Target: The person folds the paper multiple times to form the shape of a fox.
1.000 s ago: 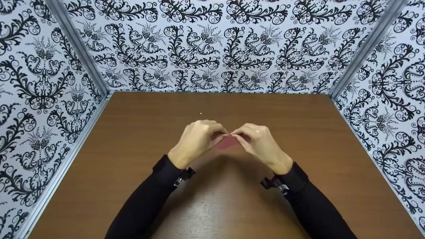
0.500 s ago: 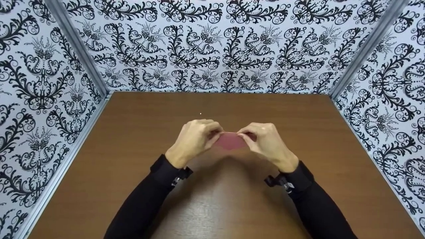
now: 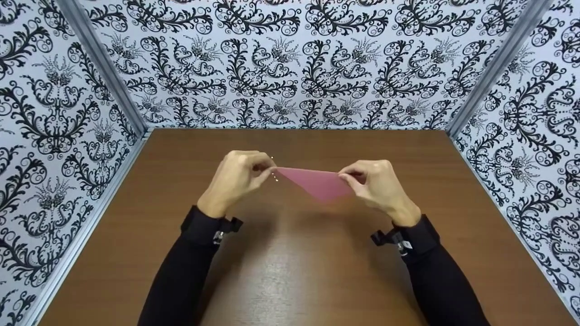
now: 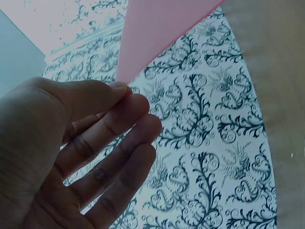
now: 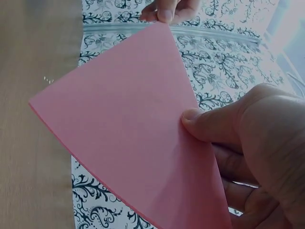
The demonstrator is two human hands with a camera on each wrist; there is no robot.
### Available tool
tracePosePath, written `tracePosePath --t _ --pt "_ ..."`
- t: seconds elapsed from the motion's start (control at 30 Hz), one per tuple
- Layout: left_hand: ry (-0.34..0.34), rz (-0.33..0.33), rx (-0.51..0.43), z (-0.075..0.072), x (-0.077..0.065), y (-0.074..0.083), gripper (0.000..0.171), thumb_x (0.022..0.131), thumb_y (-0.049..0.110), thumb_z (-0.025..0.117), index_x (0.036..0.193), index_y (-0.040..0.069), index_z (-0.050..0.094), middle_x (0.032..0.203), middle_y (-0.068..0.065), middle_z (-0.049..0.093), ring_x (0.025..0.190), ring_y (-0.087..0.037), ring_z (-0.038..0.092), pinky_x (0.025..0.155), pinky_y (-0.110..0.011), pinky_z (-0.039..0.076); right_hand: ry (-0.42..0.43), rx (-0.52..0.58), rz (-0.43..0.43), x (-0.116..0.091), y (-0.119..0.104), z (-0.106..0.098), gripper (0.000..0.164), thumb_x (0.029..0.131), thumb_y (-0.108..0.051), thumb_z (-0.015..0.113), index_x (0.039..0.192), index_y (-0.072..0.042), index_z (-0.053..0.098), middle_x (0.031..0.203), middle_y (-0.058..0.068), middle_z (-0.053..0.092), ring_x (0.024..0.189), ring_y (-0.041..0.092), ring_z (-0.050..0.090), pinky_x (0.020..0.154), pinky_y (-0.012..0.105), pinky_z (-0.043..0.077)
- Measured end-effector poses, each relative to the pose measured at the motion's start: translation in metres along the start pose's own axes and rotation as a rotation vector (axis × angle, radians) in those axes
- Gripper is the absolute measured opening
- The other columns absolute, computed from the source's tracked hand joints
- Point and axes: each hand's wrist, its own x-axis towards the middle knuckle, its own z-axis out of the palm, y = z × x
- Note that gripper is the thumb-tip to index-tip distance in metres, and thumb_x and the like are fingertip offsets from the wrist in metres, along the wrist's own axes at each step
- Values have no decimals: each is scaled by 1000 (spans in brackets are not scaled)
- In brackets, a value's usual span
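Note:
A pink sheet of paper (image 3: 317, 181) is held up above the brown table, stretched between both hands. In the right wrist view the paper (image 5: 128, 124) has a pointed corner and straight edges. My left hand (image 3: 235, 179) pinches one corner between thumb and index finger; in the left wrist view the other fingers of that hand (image 4: 100, 138) extend below the paper's tip. My right hand (image 3: 380, 188) pinches the upper edge farther along. Seen from the right wrist, the thumb of this hand (image 5: 252, 138) lies on the near face, while its fingers are partly hidden behind the paper.
The brown table (image 3: 290, 280) spreads beneath both arms. Patterned black-and-white walls (image 3: 290, 63) enclose it at the back and sides, with grey metal strips at the corners. Small white specks (image 3: 275, 177) show close to the left fingertips.
Both hands started close together. The left hand has moved left and slightly up, the right hand a little to the right, so more of the pink paper shows stretched between them.

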Motion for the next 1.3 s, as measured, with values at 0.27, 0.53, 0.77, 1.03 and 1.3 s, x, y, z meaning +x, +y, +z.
tracePosePath --t 0.27,0.53,0.77,1.03,1.3 --pt "97 -49 -26 -12 -4 -12 4 98 11 81 95 10 83 93 -5 83 77 -15 75 73 -33 67 3 -13 61 0 6 -10 6 97 -12 84 101 -9 86 96 9 86 73 19 80 66 31 66" --pt "102 11 29 1 -3 7 15 100 23 81 113 15 82 109 -3 81 100 -19 77 91 -34 65 -105 45 99 -1 -3 -3 7 98 -16 83 104 -13 87 97 3 86 78 13 79 70 21 63" --pt "-18 51 49 19 -3 21 20 99 32 82 113 18 82 108 1 81 98 -18 75 88 -35 63 -215 91 125 -2 -7 7 8 99 -20 82 104 -17 87 95 -2 86 80 9 77 73 22 63" --pt "-240 -30 -61 44 -5 23 14 102 38 78 104 25 84 93 10 80 79 -3 72 73 -26 63 -323 124 154 -3 -2 22 8 101 -26 80 105 -25 87 94 -9 85 80 6 74 73 26 60" --pt "-371 -131 -68 65 -10 15 11 100 35 81 98 25 85 84 10 79 72 -2 67 68 -24 56 -395 71 163 -7 2 40 12 101 -23 80 112 -19 85 105 -3 83 96 17 77 85 43 65"
